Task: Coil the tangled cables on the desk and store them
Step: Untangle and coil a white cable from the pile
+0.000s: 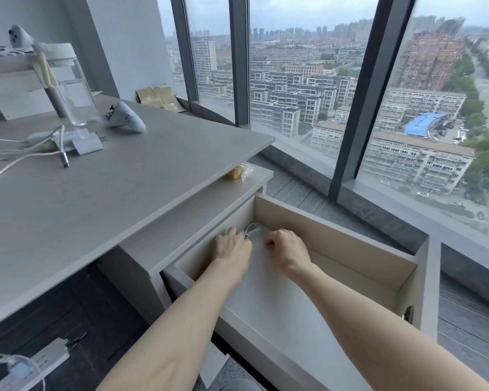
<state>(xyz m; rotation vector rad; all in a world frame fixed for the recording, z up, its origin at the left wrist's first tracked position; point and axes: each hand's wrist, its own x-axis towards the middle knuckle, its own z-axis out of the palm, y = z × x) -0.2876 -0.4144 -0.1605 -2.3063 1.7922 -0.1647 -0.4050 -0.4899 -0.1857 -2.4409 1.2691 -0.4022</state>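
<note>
DESK TIDY-UP, MID-JOB: At the centre of the frame, you reach both arms into the open, beige-walled wooden drawer [336,241] under the pale grey desk [124,193]. Your left hand [232,246] curls its fingers round a small coil of white cable [253,229] at the drawer's far corner. Your right hand [287,249] sits just beside it, fingers bent under, and whether they pinch anything cannot be told. One cable, it seems, is coiled and all but stored. The job looks far from finished: at the left edge of the frame, loose white cables [63,156] with a silver plug lie uncoiled on the desk, near a clear plastic water bottle [68,88].
</note>
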